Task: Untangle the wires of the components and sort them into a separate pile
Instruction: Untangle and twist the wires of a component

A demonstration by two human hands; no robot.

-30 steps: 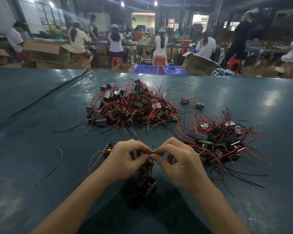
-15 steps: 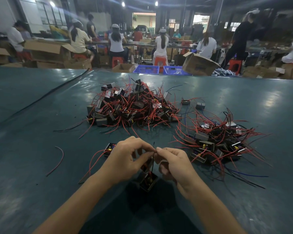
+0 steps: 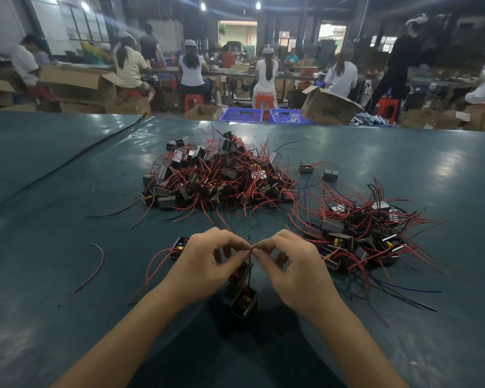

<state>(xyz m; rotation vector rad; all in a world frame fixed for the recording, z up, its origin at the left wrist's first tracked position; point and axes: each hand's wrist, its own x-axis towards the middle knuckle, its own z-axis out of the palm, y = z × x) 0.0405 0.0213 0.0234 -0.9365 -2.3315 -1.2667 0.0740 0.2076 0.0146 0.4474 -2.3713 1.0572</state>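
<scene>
Teal table cover (image 3: 67,275), near. Far: seated workers (image 3: 266,71), red stools (image 3: 263,100), cardboard boxes (image 3: 328,106), blue crates (image 3: 241,114), ceiling lights (image 3: 203,7).

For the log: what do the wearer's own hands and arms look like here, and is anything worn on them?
The left hand and the right hand are both bare, with no gloves and no rings to be seen. The left forearm and the right forearm are bare too: no sleeve, watch or wristband shows down to the bottom edge of the picture.
</scene>
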